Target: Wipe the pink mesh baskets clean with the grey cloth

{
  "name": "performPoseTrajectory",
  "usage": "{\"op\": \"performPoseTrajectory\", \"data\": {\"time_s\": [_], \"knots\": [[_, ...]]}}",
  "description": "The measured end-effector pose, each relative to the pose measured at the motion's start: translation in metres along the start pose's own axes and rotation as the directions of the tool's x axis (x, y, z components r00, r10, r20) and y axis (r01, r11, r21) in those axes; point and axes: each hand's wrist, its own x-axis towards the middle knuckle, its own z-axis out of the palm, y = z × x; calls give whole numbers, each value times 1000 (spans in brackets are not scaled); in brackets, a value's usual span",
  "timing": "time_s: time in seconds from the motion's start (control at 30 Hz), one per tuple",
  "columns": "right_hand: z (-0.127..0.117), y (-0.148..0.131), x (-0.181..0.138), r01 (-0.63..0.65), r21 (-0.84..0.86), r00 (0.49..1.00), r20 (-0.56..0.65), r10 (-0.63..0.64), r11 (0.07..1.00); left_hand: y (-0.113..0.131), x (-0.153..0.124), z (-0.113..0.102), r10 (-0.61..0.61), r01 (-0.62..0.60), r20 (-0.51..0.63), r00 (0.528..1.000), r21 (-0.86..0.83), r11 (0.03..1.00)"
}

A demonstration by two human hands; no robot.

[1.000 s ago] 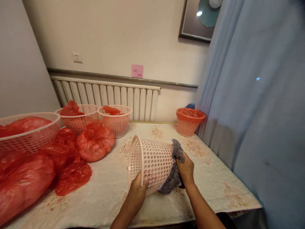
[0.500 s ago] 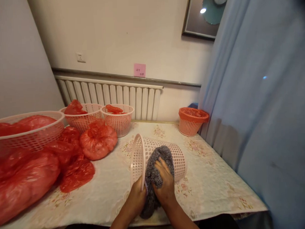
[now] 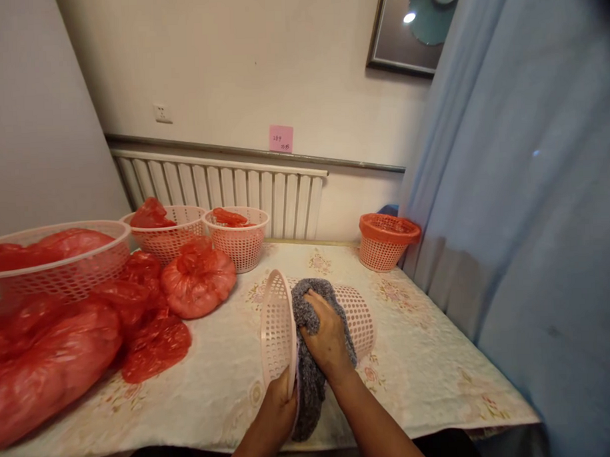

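Note:
A pale pink plastic basket with a holed wall lies on its side at the front middle, its mouth facing left. My left hand grips the near part of its rim. A dark grey fluffy cloth drapes over the basket's side and hangs down toward the table edge. Pressed onto the upper part of that cloth is my right hand, its fingers curled into the fabric against the basket wall. Folds of cloth hide part of the basket's side.
Tied red plastic bags and a larger red bag lie on the left. Behind them stand pink baskets holding red bags. A red-rimmed basket stands back right beside a blue curtain. A flowered cloth covers the table.
My right hand has slid the cloth's upper part upward along the basket's side, nearer the rim. The left hand keeps its hold on the rim.

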Motion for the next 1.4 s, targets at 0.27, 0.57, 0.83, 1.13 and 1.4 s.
{"op": "performPoseTrajectory", "data": {"time_s": [0.27, 0.57, 0.83, 1.13, 1.4], "knots": [[-4, 5, -18, 9, 18, 1000, -4, -9, 1000, 31, 24, 6, -16, 2, -144, 989, -98, 995], [-17, 85, -32, -111, -138, 992, -68, 102, 984, 15, 15, 1, -80, 80, -114, 990, -4, 997], [-41, 127, -57, -423, -155, 875, -326, 358, 893, 2, 12, 3, -67, 69, -115, 991, 11, 998], [0, 57, -96, -191, -118, 957, -244, 158, 975, -5, 13, -4, -15, 18, -76, 997, 37, 999], [6, -4, -44, 190, -18, 980, -61, -191, 982, -7, 4, -2, 49, -49, -49, 998, 17, 999]]}}
